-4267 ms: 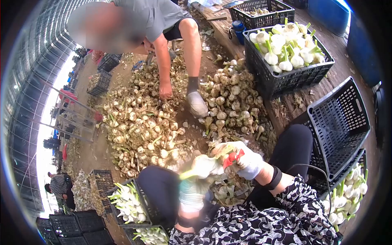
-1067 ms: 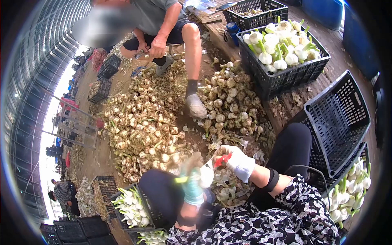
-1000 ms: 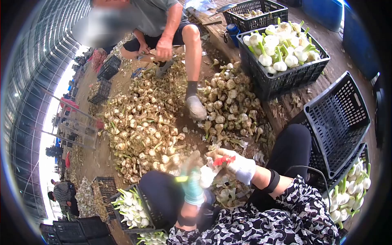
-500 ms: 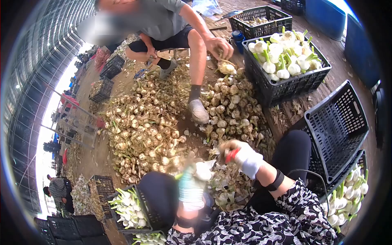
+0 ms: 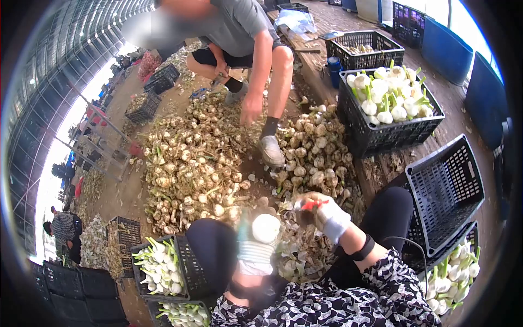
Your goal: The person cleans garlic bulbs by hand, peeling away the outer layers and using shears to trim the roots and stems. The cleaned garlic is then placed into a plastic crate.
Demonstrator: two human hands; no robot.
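My left hand [image 5: 256, 249], in a pale striped glove and partly smeared by motion, holds a white garlic bulb [image 5: 266, 228] whose round, smooth face is turned up. To its right, my gloved right hand [image 5: 328, 216] is closed around a small tool with a red handle [image 5: 313, 205]; its working end is blurred. A gap separates the two hands. Below and between them lies a heap of loose garlic skins [image 5: 305, 245]. Just beyond are a large pile of untrimmed garlic [image 5: 190, 174] on the left and a smaller garlic pile [image 5: 318, 144] on the right.
A co-worker [image 5: 234, 32] sits opposite, one hand at the left pile. A black crate [image 5: 392, 133] of cleaned garlic stands at the right, with an empty crate [image 5: 447, 188] tilted nearer me. More crates [image 5: 190, 267] of white garlic flank my legs. Blue barrels [image 5: 447, 52] stand behind.
My left hand has turned so the bulb's round face shows. My right hand keeps the red-handled tool. The co-worker's hand has moved from the right pile to the left one. The view has shifted slightly.
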